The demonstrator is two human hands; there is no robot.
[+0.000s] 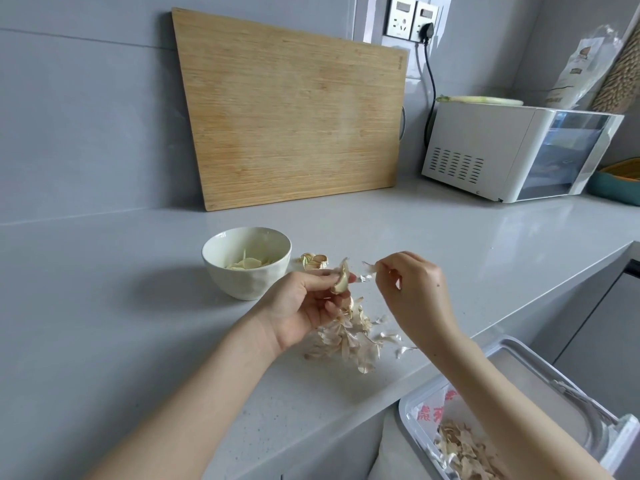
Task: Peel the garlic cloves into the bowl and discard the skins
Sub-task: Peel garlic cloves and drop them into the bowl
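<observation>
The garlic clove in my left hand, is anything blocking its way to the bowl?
Nothing visible does. The clove in the left hand is just right of the open bowl; loose cloves lie low beside it, off the path.

Cream bowl, perhaps speckled grey counter

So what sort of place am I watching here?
Most likely a home kitchen: a wooden cutting board leans against the grey wall on a pale countertop, a small white appliance, probably an oven, sits at the right, and a waste bin holding garlic skins stands below the counter edge.
</observation>
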